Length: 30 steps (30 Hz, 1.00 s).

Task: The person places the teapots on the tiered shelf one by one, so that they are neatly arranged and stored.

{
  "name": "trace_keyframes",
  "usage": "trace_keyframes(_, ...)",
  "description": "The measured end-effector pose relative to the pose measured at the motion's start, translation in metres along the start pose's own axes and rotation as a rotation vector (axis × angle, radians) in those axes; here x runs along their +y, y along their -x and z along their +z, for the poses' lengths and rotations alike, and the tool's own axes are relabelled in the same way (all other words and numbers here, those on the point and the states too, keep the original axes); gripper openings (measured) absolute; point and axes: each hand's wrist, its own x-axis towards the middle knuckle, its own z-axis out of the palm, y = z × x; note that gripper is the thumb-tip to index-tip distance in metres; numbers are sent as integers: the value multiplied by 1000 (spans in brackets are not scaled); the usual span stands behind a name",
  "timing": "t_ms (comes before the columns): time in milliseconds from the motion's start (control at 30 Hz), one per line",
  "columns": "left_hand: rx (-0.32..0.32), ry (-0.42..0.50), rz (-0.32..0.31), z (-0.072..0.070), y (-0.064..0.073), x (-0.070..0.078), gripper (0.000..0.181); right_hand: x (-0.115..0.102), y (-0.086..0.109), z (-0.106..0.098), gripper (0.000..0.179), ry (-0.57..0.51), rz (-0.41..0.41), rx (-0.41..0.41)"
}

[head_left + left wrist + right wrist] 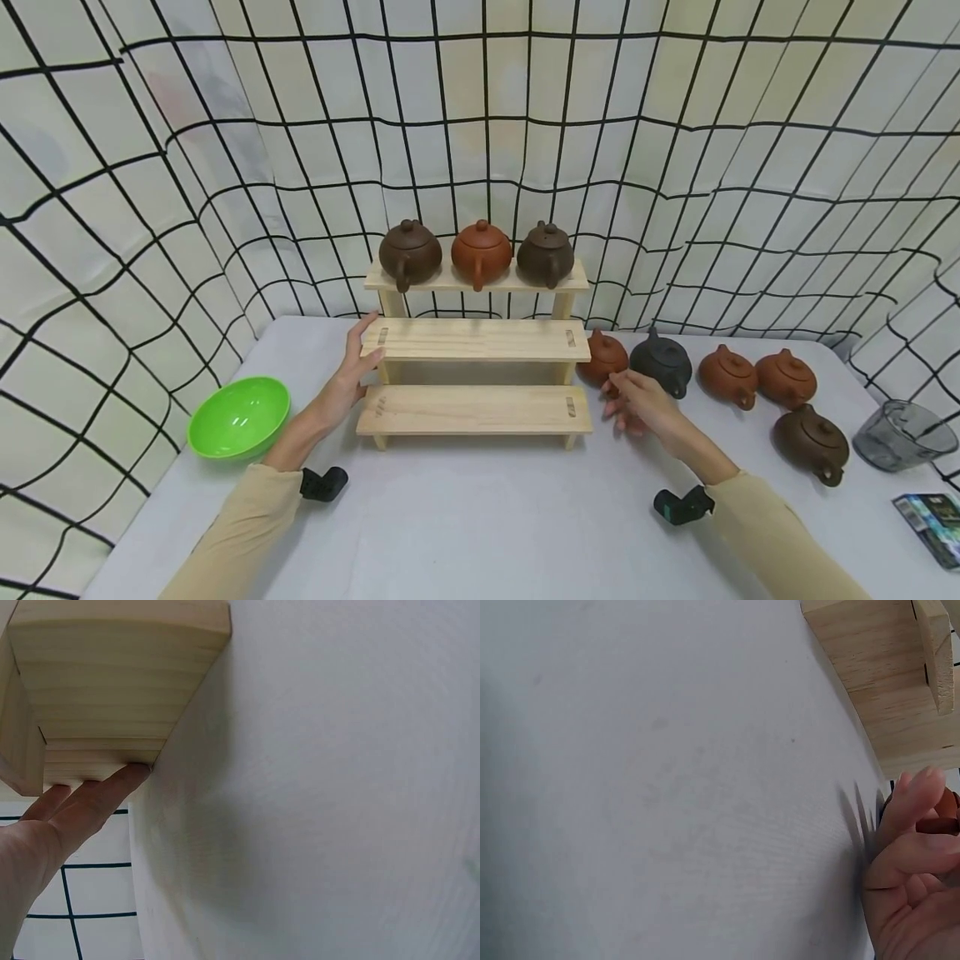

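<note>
A three-tier wooden rack (476,340) stands in the middle of the table. My left hand (345,379) rests against its left end at the middle shelf; the left wrist view shows its straight fingers (94,799) touching the wood. Beside the rack's right end, my right hand (643,404) pinches the near side of a reddish-brown teapot (603,357) with thumb and forefinger, hiding part of it. In the right wrist view the curled fingers (919,799) overlap the teapot. A dark grey teapot (660,360) sits just behind this hand.
The top shelf bears a dark brown teapot (409,252), a reddish one (482,252) and another dark one (545,254). More teapots (727,375) sit at right, near a clear cup (903,435) and a printed card (933,525). A green bowl (238,417) lies left; black netting (487,117) surrounds the table.
</note>
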Motion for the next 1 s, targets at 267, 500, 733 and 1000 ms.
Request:
trace_keyframes(267,-5,-1,5,0,-2,-1,70,-4,-1,-1,39,16,21,8)
trace_keyframes(500,-4,3,3,0,-1,0,70,-6,-2,0,38,-31,32,-26)
trace_keyframes(733,5,-2,13,0,0,2,71,-7,-4,4,41,-77,48,-52)
trace_keyframes(1000,0,0,10,0,0,0,70,-3,-2,5,39,-145,43,-16)
